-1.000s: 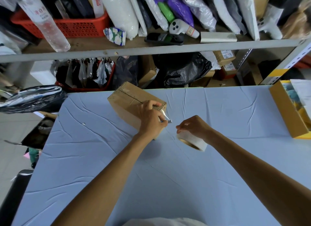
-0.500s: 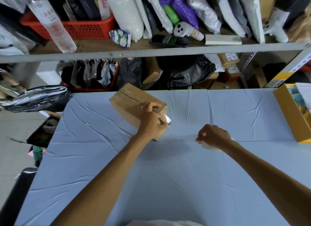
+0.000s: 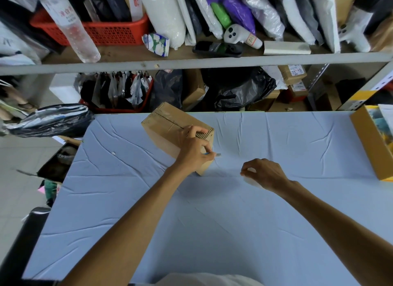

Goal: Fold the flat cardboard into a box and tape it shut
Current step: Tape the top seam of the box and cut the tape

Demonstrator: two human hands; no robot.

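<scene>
A folded brown cardboard box (image 3: 168, 128) stands on the blue-covered table (image 3: 212, 232), with clear tape along its top seam. My left hand (image 3: 194, 149) rests on the box's near end, fingers curled over the top edge. It pinches a thin blue tool with a silvery tip (image 3: 215, 155), which pokes out to the right. My right hand (image 3: 263, 174) is low over the table to the right of the box and apart from it. It is closed over a white tape roll (image 3: 251, 180), which it mostly hides.
An open yellow-brown carton (image 3: 368, 145) sits at the table's right edge. Behind the table's far edge stands a grey shelf (image 3: 191, 62) crammed with bags, a red basket (image 3: 110, 32) and small boxes. A black-and-silver bag (image 3: 49, 120) lies off the left corner.
My right hand has carried the tape roll to the right, away from the box, and down toward the table. The left hand has stayed on the box with the tool.
</scene>
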